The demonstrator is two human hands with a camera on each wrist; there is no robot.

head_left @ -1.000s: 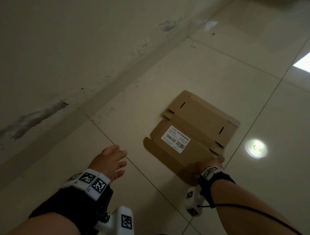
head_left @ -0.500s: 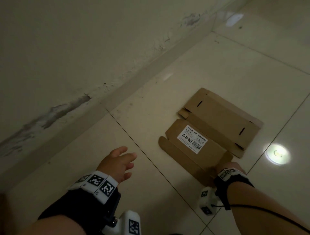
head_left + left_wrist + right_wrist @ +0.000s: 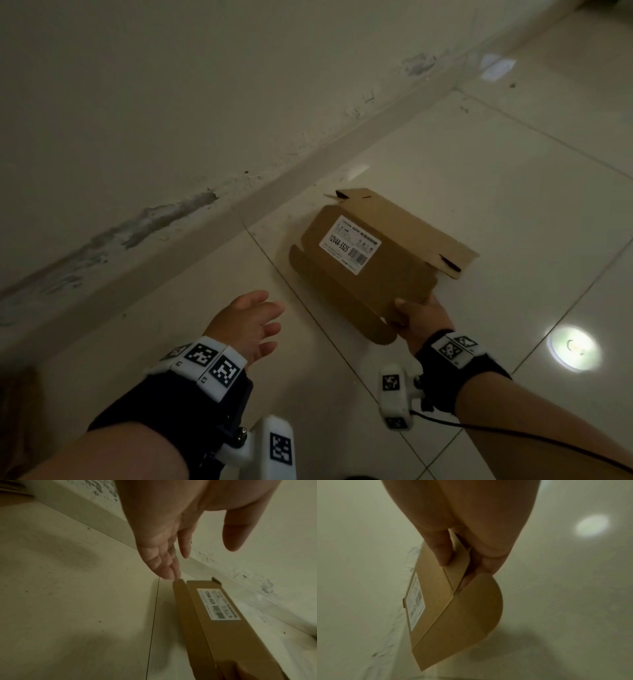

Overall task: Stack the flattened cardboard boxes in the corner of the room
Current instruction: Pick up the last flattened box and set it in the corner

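Observation:
A flattened brown cardboard box (image 3: 380, 260) with a white barcode label (image 3: 350, 244) hangs tilted above the tiled floor. My right hand (image 3: 416, 317) pinches its near corner, thumb on top and fingers beneath; the right wrist view shows the same box (image 3: 440, 609) held between thumb and fingers (image 3: 443, 553). My left hand (image 3: 248, 322) hovers to the left of the box with fingers spread and relaxed, holding nothing. Seen from the left wrist, its fingertips (image 3: 169, 573) are just short of the box edge (image 3: 202, 615).
A scuffed wall (image 3: 171, 102) with a pale skirting board (image 3: 239, 219) runs diagonally along the left. Glossy floor tiles (image 3: 513, 205) spread to the right, with a bright lamp reflection (image 3: 572, 347) near my right wrist.
The box lay flat on the floor with my right hand at its near corner; now that hand has lifted it, tilted and partly folded. My left hand stayed open beside it.

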